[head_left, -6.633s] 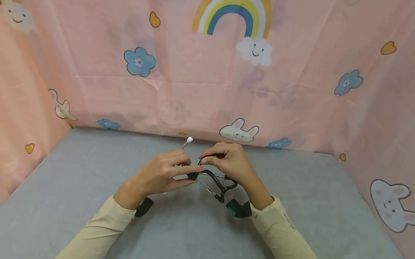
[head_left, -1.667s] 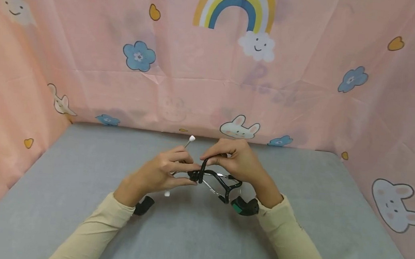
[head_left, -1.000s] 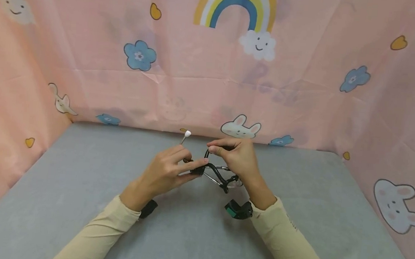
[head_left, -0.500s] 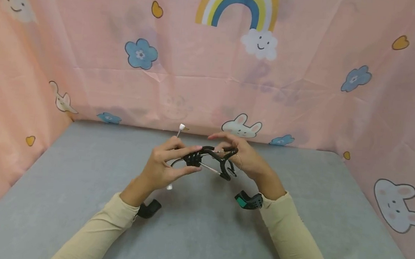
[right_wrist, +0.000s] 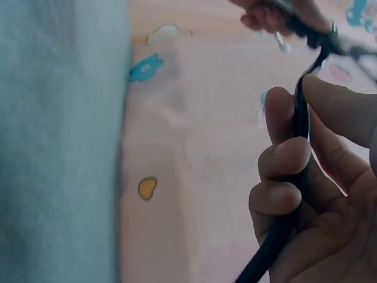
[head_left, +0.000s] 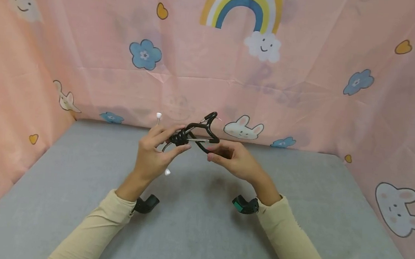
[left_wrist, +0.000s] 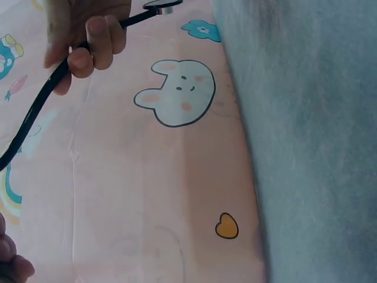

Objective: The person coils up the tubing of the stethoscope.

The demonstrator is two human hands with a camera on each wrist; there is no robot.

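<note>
A stethoscope is held in the air between my hands, its black tubing [head_left: 200,146] wound in tight turns around the metal ear tubes at the coiled bundle [head_left: 180,137]. My left hand [head_left: 151,151] pinches that bundle between fingers and thumb. White ear tips [head_left: 159,115] stick out on either side of the left hand. My right hand [head_left: 239,160] grips the tubing's loose end, and in the right wrist view the fingers [right_wrist: 283,159] curl round it. Beyond the right hand, the left wrist view shows the round chest piece [left_wrist: 162,7] at the tubing's end.
Below the hands lies a grey table [head_left: 193,225]. A pink printed curtain [head_left: 182,79] rises behind and along both sides. Black wrist cameras [head_left: 245,205] hang under both wrists, close above the table.
The tubing has gained turns around the ear tubes. In the last second the left hand has raised and tilted the stethoscope, while the right hand loosened, then gripped the tubing again lower down.
</note>
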